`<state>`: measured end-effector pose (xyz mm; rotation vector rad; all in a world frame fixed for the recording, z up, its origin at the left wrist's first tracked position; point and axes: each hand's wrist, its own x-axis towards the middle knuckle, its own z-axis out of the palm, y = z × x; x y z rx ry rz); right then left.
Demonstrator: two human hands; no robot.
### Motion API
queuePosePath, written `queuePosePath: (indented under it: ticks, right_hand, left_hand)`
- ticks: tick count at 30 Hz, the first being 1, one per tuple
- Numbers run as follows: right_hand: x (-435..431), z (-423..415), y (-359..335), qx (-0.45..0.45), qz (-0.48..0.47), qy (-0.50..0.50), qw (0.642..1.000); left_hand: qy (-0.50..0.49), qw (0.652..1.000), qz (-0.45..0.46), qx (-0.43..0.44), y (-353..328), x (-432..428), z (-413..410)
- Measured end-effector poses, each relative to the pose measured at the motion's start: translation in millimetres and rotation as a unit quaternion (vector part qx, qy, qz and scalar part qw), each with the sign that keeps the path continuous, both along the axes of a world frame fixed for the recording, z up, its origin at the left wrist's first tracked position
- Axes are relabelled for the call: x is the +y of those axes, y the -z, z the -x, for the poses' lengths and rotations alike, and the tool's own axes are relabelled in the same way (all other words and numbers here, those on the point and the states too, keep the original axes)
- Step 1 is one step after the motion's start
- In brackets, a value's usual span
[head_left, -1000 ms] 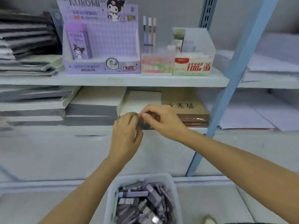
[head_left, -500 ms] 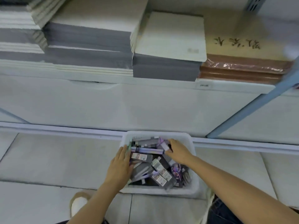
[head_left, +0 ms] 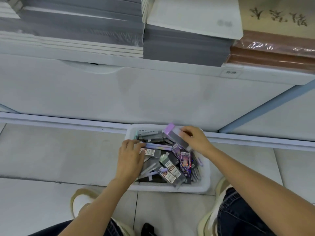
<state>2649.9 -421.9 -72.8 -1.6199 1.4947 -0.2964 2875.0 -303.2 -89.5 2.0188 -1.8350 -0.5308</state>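
A white plastic basket (head_left: pixel 205 176) stands on the tiled floor, full of several small stationery packs in grey, black and purple. My right hand (head_left: pixel 196 140) grips a long clear pack with a purple end (head_left: pixel 175 136), tilted up over the basket's far right side. My left hand (head_left: pixel 131 157) lies over the basket's left rim, its fingers touching a pale purple pen pack (head_left: pixel 158 146) lying across the heap. Whether those fingers grip it is hidden.
A white shelf unit (head_left: pixel 153 92) rises just behind the basket, with stacks of grey and white notebooks (head_left: pixel 184 43) and brown wrapped books (head_left: pixel 272 51) on its ledge. A blue upright (head_left: pixel 265 108) slants at the right. My shoes (head_left: pixel 80 203) flank the basket.
The view dropped from the shelves to the floor basket. Both hands came down from the shelf edge into the basket, and my right hand has lifted a purple-ended pack.
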Motion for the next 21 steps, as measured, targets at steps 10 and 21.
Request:
queuePosePath:
  ticks: [10, 21]
  right_hand:
    - [27.1, -56.4, -16.3, -0.180, -0.089, -0.082, 0.976]
    - [39.7, -27.5, 26.5, 0.138, 0.020, -0.183, 0.973]
  left_hand:
    - [-0.251, 0.719, -0.114, 0.637, -31.1, -19.4, 19.2]
    - [-0.298, 0.752, -0.167, 0.563, -7.0, -7.3, -13.6]
